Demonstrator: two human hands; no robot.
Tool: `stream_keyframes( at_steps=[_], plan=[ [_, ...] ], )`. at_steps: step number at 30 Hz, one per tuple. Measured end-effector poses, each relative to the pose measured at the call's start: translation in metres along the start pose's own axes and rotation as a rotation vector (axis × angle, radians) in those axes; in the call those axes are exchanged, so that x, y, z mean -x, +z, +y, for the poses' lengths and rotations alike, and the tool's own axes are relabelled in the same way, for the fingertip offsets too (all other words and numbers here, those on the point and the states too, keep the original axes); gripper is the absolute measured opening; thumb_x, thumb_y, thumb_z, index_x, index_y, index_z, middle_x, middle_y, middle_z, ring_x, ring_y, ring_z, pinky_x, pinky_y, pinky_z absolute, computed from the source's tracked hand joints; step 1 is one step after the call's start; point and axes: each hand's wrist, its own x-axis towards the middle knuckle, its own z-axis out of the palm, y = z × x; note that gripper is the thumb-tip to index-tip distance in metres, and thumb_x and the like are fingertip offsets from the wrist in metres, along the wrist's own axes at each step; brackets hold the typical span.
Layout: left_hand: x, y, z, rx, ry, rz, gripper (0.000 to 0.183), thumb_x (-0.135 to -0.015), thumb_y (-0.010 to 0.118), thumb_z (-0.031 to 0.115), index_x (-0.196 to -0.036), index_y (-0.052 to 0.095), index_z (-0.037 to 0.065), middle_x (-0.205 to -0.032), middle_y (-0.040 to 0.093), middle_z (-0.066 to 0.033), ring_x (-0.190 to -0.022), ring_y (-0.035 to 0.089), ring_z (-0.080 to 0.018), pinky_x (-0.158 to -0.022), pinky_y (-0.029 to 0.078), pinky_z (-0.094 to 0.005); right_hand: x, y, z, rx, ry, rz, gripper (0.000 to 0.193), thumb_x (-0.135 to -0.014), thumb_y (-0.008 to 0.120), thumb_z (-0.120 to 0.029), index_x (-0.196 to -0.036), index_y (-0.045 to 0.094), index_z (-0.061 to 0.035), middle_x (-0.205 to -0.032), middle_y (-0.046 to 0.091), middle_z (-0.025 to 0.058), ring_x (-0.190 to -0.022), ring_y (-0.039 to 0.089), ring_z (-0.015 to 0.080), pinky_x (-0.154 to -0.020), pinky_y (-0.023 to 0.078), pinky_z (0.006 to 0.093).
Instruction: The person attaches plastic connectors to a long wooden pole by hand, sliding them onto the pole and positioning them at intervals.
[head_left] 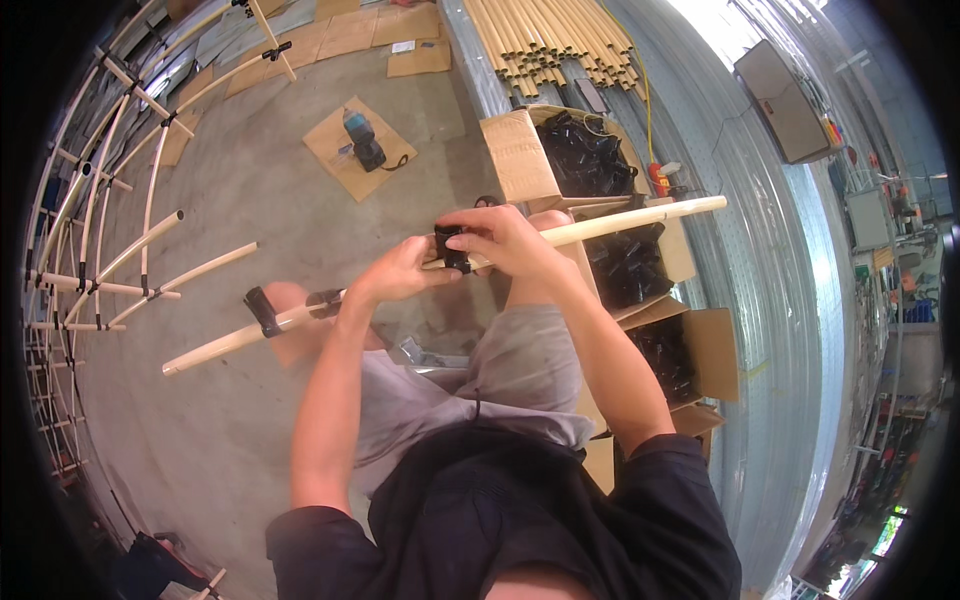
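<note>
The left hand and right hand hold a black connector at a long, slim cream tube. Brown cardboard boxes of black parts stand at the right.

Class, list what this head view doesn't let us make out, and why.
Head view: part of the black fitting, covered by the left hand and right hand.
Head view: stretches of the pale pole, behind both hands.
Head view: far ends of the stacked poles, cut off by the top edge.
Head view: far-right clutter, too small and blurred.
</note>
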Motion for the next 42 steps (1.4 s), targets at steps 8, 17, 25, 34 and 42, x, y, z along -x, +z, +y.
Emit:
stream_keyframes(
  at_steps=[8,17,25,34,42],
  plan=[
    [0.001,-0.004,-0.001,0.086,-0.074,-0.005,0.035,-0.087,0.078,0.017,-0.113,0.064,-0.001,-0.093,0.069,-0.0019,-0.080,0.062,-0.0104,-0.071,0.051,-0.0301,0.000,0.001,-0.008,0.131,-0.215,0.028,0.023,-0.089,0.068,-0.010,-0.109,0.072,0.0015,-0.098,0.073,0.0194,-0.087,0.070,0.0358,-0.075,0.054,0.0387],
    [0.000,0.001,-0.002,0.018,-0.062,0.009,0.031,-0.091,0.073,0.017,-0.114,0.063,-0.001,-0.091,0.068,-0.0025,-0.079,0.060,-0.0107,-0.060,0.046,-0.0282,-0.001,0.001,-0.001,0.115,-0.240,0.063,0.021,-0.089,0.067,-0.008,-0.107,0.073,0.0008,-0.098,0.073,0.0177,-0.086,0.071,0.0356,-0.075,0.055,0.0377],
    [0.007,-0.003,-0.007,0.192,-0.056,0.058,0.042,-0.087,0.075,0.010,-0.125,0.062,0.000,-0.105,0.071,-0.0035,-0.094,0.064,-0.0118,-0.073,0.054,-0.0304,0.001,0.014,0.004,0.078,-0.099,0.182,0.030,-0.090,0.071,-0.015,-0.116,0.065,-0.0021,-0.098,0.073,0.0200,-0.089,0.072,0.0336,-0.076,0.056,0.0384],
    [-0.002,-0.005,-0.001,0.217,-0.100,0.126,0.043,-0.100,0.064,0.040,-0.115,0.071,0.000,-0.088,0.069,0.0003,-0.073,0.061,-0.0063,-0.064,0.050,-0.0251,0.003,0.017,0.003,0.097,-0.020,0.303,0.023,-0.091,0.071,-0.013,-0.107,0.062,0.0000,-0.089,0.074,0.0189,-0.083,0.073,0.0292,-0.070,0.055,0.0352],
    [-0.007,0.002,-0.010,0.106,0.010,0.298,0.041,-0.100,0.065,0.038,-0.093,0.075,-0.001,-0.073,0.063,0.0064,-0.069,0.051,-0.0015,-0.058,0.041,-0.0236,0.035,0.033,-0.011,0.321,-0.103,0.510,0.014,-0.089,0.072,-0.012,-0.093,0.066,0.0002,-0.085,0.069,0.0136,-0.075,0.069,0.0294,-0.067,0.054,0.0378]
  ],
)
